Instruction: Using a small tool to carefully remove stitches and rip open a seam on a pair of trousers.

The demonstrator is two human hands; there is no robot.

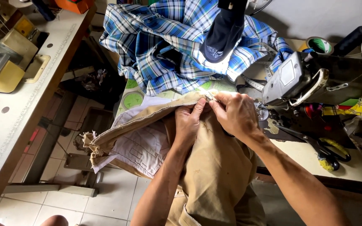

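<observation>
- Left hand point(188, 121) is pinching the waistband of khaki trousers point(214, 167) at the worktop's front edge, grip closed on cloth.
- Right hand point(235, 113) is working a small tool, probably a seam ripper, at that seam, fingers closed.
- Step: apparently unpicking stitches; next calls for steady, taut fabric.

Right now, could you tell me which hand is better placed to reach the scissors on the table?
The right hand, I think. The scissors lie on its side, beside the forearm, while the left hand pinches the tan garment farther away.
</observation>
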